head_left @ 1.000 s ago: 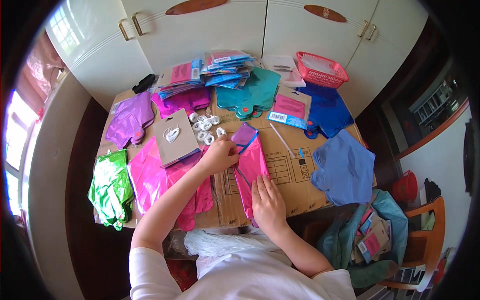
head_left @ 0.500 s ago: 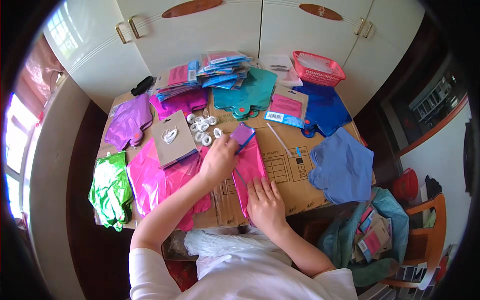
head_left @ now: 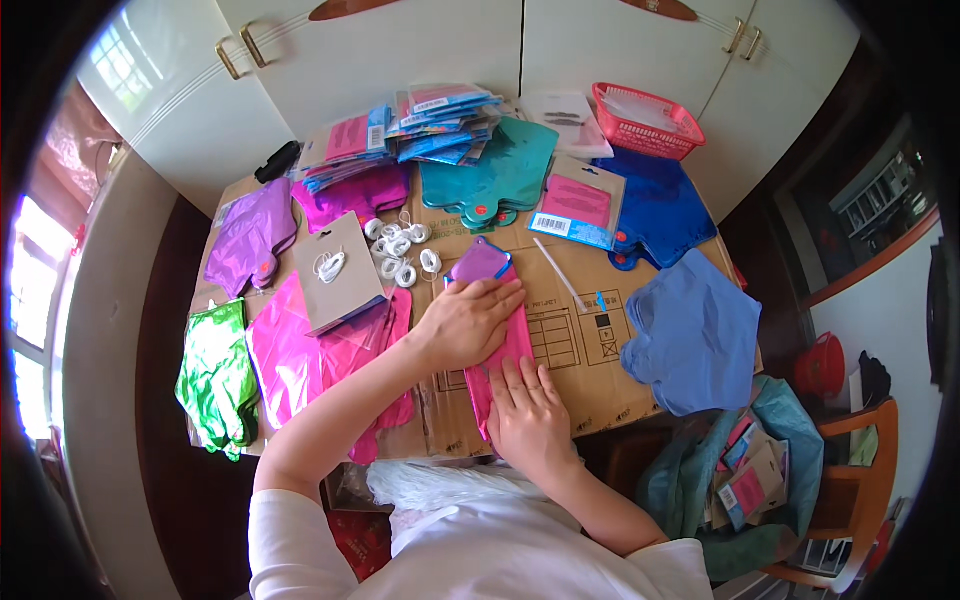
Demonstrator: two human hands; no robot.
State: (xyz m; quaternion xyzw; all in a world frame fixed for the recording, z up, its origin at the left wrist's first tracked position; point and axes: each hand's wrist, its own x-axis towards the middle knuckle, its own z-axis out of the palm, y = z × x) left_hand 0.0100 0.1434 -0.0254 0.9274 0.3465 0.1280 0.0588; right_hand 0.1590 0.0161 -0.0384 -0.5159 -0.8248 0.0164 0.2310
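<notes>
Hands: left hand (head_left: 462,322) and right hand (head_left: 527,420) both lie flat, fingers spread, gripping nothing.
Pink foil balloon (head_left: 500,365): pressed under both palms, near the desk's (head_left: 580,395) front edge, centre.
Purple card (head_left: 481,263): touching the balloon's far end.
White ribbon coils (head_left: 400,250): just left of the card.

Looks steeply down from head height, close over the bench (head_left: 600,395), facing the white cupboards (head_left: 420,50); fisheye-bent edges.
</notes>
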